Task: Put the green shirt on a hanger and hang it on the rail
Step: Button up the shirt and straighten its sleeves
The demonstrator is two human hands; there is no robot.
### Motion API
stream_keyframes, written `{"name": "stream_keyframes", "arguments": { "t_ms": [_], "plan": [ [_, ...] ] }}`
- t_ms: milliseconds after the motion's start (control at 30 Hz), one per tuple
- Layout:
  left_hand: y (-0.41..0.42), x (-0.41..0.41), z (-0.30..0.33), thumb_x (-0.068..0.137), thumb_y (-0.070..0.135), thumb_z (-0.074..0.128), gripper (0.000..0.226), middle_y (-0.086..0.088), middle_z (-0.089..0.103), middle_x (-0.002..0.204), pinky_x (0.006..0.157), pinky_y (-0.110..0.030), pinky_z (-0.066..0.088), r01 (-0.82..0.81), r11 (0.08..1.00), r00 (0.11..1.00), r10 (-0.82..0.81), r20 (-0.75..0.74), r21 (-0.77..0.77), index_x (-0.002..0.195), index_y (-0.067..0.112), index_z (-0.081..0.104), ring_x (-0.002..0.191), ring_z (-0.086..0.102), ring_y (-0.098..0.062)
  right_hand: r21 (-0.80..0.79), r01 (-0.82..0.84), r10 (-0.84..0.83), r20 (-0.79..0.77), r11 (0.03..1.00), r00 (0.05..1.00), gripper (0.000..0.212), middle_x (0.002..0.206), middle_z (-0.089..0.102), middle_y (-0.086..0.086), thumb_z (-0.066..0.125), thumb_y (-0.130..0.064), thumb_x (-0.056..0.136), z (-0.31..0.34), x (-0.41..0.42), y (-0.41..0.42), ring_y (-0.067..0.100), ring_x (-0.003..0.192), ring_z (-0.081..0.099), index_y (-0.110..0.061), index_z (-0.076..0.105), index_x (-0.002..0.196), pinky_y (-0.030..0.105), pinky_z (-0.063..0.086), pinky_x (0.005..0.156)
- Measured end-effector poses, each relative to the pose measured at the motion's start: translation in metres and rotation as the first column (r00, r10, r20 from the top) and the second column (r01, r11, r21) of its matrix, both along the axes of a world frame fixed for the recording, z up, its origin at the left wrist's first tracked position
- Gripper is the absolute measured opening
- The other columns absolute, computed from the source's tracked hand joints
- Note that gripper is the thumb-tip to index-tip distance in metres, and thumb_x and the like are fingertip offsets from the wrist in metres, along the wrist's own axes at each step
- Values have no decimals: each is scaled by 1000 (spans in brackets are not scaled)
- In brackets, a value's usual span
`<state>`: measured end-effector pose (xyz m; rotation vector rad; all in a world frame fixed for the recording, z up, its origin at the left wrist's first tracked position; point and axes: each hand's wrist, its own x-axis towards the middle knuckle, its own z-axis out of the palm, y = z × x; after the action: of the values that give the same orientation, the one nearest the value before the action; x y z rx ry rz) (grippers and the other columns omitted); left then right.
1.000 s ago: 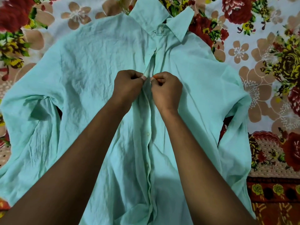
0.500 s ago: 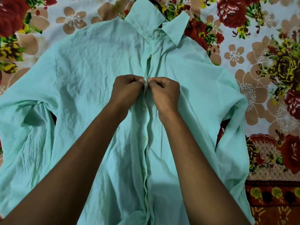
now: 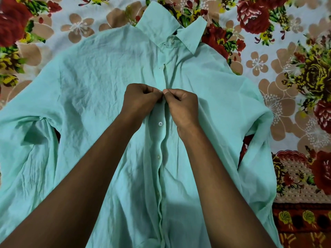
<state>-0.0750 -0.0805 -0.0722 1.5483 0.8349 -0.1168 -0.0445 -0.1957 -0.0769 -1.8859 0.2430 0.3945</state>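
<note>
Hands: left hand (image 3: 138, 99) & right hand (image 3: 182, 106) both pinch placket of crumpled mint-green cotton shirt (image 3: 86, 90) w/ fingertips. Risk: thin cloth slips, button misses its hole.

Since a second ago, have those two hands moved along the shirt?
Yes. Both the left hand and right hand pinch the green shirt farther down the button strip, away from the collar.
</note>
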Motion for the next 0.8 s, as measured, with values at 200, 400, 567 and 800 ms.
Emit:
{"name": "stream_keyframes", "arguments": {
  "t_ms": [200,400,567,800],
  "plan": [
    [1,3,1,86,8,72,8,0,65,62,43,-11,38,-4,1000,998,2,-56,-31,79,8,75,39,50,2,-146,-20,27,45,989,999,15,84,78,-5,69,-20,94,-4,4,1,10,84,73,-13,81,89,31,60,85],
    [4,10,1,86,16,74,18,-15,66,75,55,-22,40,63,998,990,-59,-125,27,89,-2,76,54,51,-11,-389,-110,147,67,914,987,9,82,78,-5,73,-22,89,-1,13,-7,15,82,73,-18,79,83,33,59,80],
    [-1,36,0,79,47,77,33,6,68,76,64,-28,46,13,912,997,-41,58,409,91,18,68,73,63,-9,-374,-15,141,310,927,940,7,88,77,-4,73,-16,88,17,47,4,6,80,69,-15,78,93,16,51,76],
    [5,70,-10,81,28,68,20,-1,69,82,64,-30,50,57,838,997,-72,5,543,91,11,70,80,66,-23,-375,-199,266,136,905,954,22,106,79,3,65,-7,91,1,79,24,16,101,72,-12,80,106,28,55,95]
  ]
}}
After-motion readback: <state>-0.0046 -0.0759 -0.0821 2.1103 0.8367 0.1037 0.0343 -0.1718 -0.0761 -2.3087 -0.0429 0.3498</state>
